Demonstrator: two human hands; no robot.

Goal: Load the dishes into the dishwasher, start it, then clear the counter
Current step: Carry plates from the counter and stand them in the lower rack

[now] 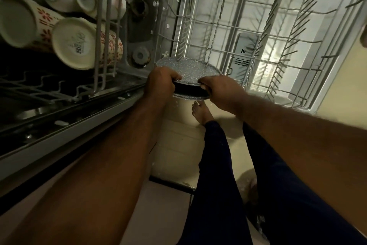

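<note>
Obs: both hands are on one speckled grey dish (190,67), held near frame centre at the near corner of the pulled-out lower rack (278,26).
- Left hand (161,82) has its fingers curled over the dish's 9 o'clock edge. Right hand (220,90) pinches the 3 o'clock edge. Both grip it firmly.
- A dark gap shows between an upper speckled face and a lower speckled rim. Cannot tell whether this is one deep dish or two plates held together.
- Its far edge touches or overlaps the rack wires at 12 o'clock. It is not seated yet.
- The rest of the rack looks bare, running off toward 1–2 o'clock.
- Mugs (65,36) lie on their sides in the upper rack (103,26), at 10 o'clock.

Risks (judgement):
- The rim could catch on an upright tine (208,60) and jam if pushed in at this angle.
- If these are two plates, the lower one could slide free when either grip loosens.
- A bare foot (201,111) is just below, at 6 o'clock, so anything dropped would land on it.
- Laid flat, the dish would likely block the spray.
</note>
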